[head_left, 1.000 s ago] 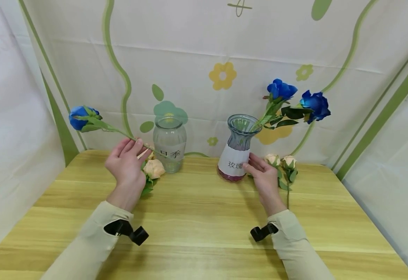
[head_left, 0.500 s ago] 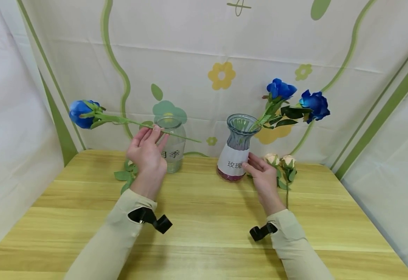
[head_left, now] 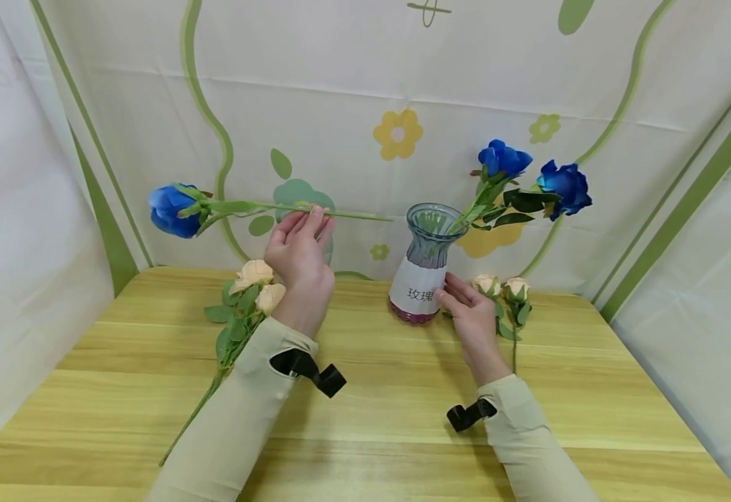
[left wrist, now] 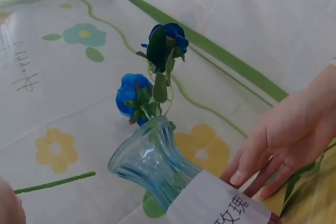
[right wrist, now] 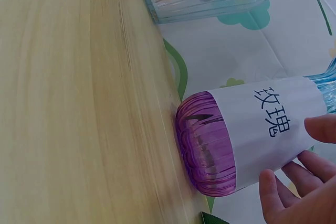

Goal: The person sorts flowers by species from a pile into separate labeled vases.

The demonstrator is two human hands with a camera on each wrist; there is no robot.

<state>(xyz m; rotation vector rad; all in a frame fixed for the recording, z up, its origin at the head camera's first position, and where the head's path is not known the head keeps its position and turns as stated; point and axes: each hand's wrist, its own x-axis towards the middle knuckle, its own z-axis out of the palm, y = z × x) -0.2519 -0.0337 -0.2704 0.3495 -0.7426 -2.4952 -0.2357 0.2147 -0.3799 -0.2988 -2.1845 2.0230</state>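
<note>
My left hand (head_left: 302, 251) pinches the stem of a blue rose (head_left: 175, 210), held nearly level above the table. Its bloom points left, while the bare stem end reaches toward the mouth of a blue-and-purple glass vase (head_left: 417, 284) with a white paper label. In the left wrist view the green stem (left wrist: 55, 182) juts from the fingertips, a little short of the vase rim. My right hand (head_left: 474, 324) holds the vase low on its right side, thumb in front and fingers behind. Two blue roses (head_left: 504, 159) stand in this vase, leaning right.
Behind my left hand stands a clear labelled glass vase (right wrist: 210, 11), mostly hidden in the head view. Peach roses (head_left: 254, 275) lie on the wooden table (head_left: 365, 418) at left, and more peach roses (head_left: 518, 290) lie beyond my right hand. A printed cloth hangs behind.
My left hand has carried the blue rose rightward and up, turning its stem level and bringing the stem end near the blue-and-purple vase. My right hand stays at that vase.
</note>
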